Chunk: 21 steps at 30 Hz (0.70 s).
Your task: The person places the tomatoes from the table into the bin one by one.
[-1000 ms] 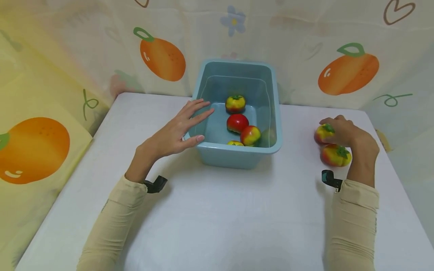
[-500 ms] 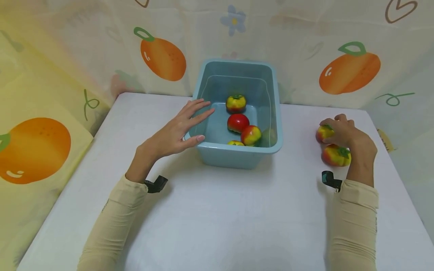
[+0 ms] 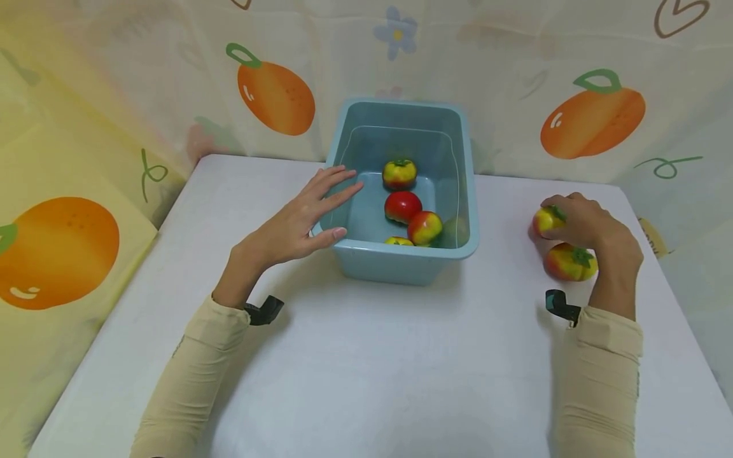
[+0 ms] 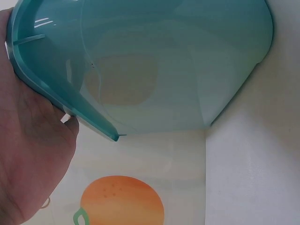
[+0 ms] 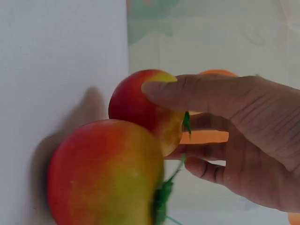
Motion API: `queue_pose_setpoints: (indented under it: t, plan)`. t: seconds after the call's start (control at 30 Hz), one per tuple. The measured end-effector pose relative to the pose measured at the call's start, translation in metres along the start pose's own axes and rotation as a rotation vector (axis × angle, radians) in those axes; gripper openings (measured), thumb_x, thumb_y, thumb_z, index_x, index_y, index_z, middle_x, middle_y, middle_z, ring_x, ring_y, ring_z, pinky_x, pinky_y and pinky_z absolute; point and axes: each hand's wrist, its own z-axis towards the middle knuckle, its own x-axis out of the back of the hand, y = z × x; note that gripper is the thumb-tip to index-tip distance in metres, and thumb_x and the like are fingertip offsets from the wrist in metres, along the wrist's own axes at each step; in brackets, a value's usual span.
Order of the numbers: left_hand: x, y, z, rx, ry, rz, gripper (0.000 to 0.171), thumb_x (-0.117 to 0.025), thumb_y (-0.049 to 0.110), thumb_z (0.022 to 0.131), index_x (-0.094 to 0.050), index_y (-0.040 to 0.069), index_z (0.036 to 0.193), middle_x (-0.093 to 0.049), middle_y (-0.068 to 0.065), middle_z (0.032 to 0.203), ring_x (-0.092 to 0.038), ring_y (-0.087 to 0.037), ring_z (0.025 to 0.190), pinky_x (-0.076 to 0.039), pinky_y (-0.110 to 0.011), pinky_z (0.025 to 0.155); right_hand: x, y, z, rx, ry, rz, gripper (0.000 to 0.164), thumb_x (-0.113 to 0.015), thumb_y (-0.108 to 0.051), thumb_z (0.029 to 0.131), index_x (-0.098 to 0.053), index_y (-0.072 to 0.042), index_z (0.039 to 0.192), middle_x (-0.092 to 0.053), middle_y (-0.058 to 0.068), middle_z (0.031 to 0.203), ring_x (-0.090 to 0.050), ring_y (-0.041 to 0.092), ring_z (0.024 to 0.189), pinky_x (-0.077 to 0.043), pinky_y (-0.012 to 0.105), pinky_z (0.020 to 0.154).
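In the head view my right hand (image 3: pixel 584 219) pinches a red-and-yellow tomato (image 3: pixel 546 221) between thumb and fingers at the table's far right. The right wrist view shows the thumb on the near side of this tomato (image 5: pixel 133 101) and the other fingers reaching behind it, with a shadow on the table beside it. Just in front lies a second tomato (image 3: pixel 568 262) with a green leafy top, on the table. My left hand (image 3: pixel 294 222) rests on the left rim of a blue plastic bin (image 3: pixel 468 210), its fingers straight over the opening; the left wrist view shows the palm along the rim.
Inside the bin are a red tomato (image 3: pixel 403 207) and several red-and-yellow ones, one partly hidden by the front wall. The bin stands on a white table (image 3: pixel 366 356) near its back edge. Behind hangs a patterned cloth (image 3: pixel 492 70) printed with orange fruit.
The right hand has tightened around the far tomato and raised it slightly, with more shadow showing under it. The left hand and bin have stayed in place.
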Motion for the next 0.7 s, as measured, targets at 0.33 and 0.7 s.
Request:
queue_pose_setpoints:
  t: [0.33, 0.7]
  plan:
    - [0.0, -0.001, 0.0, -0.003, 0.005, -0.001, 0.078, -0.039, 0.065, 0.103, -0.036, 0.017, 0.164, -0.029, -0.011, 0.172, -0.013, -0.031, 0.165, -0.008, -0.059, 0.135, 0.016, -0.018, -0.027, 0.112, 0.157, -0.054, 0.061, -0.068, -0.045, 0.098, -0.05, -0.012, 0.147, -0.044, 0.031, 0.144, -0.043, 0.054, 0.124, -0.044, 0.077, 0.094]
    - [-0.001, 0.0, 0.001, 0.006, 0.004, 0.0, 0.078, -0.039, 0.064, 0.103, -0.037, 0.015, 0.163, -0.03, -0.013, 0.172, -0.013, -0.031, 0.165, -0.009, -0.06, 0.135, 0.025, -0.037, -0.052, 0.191, 0.259, -0.098, 0.052, -0.071, -0.043, 0.098, -0.057, -0.016, 0.141, -0.051, 0.029, 0.142, -0.045, 0.052, 0.124, -0.041, 0.076, 0.099]
